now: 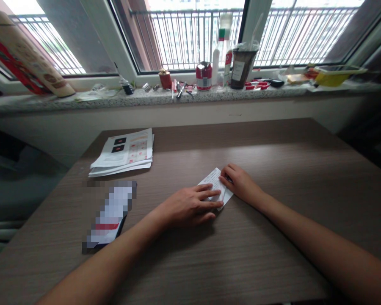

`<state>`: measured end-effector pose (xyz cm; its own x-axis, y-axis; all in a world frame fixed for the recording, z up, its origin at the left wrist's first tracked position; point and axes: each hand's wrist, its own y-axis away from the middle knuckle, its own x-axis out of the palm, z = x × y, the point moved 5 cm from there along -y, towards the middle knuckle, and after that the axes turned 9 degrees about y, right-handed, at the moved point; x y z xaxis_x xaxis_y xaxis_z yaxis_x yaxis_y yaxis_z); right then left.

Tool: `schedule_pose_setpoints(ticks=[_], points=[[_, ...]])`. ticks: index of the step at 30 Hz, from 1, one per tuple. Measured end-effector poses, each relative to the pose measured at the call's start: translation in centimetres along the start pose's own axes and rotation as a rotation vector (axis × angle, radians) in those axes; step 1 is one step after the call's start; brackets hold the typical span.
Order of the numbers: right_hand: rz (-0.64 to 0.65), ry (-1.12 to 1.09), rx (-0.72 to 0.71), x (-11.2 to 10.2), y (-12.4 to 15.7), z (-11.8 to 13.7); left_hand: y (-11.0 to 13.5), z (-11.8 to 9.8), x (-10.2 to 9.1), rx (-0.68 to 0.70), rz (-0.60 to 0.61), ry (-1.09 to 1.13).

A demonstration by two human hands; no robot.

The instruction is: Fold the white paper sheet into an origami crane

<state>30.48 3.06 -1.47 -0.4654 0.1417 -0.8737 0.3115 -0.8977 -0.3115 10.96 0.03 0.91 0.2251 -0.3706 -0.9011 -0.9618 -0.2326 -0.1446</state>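
A small folded sheet of paper (214,178) with printed lines lies on the wooden table, turned at an angle. Across its left part my left hand (193,205) rests palm down, fingers stretched out and spread, holding nothing. At the sheet's upper right edge my right hand (238,181) has its fingers curled together and closed on the paper. Part of the paper is hidden under the fingers of both hands.
A stack of printed sheets (127,150) lies at the table's back left. Nearer me is a phone (111,212), its screen blurred. On the stone sill (158,98) stand a red can (204,77), a dark drink cup (240,70), a bottle (224,46) and small tools.
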Motion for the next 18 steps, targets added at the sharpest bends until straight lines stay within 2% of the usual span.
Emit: schedule_pose_setpoints(ticks=[8, 18], points=[[-0.007, -0.019, 0.036, -0.23, -0.04, 0.24, -0.17, -0.04, 0.06, -0.011, -0.045, 0.038], [-0.008, -0.046, 0.060, -0.10, -0.14, 0.03, -0.33, -0.26, 0.08, -0.033, -0.027, -0.001]])
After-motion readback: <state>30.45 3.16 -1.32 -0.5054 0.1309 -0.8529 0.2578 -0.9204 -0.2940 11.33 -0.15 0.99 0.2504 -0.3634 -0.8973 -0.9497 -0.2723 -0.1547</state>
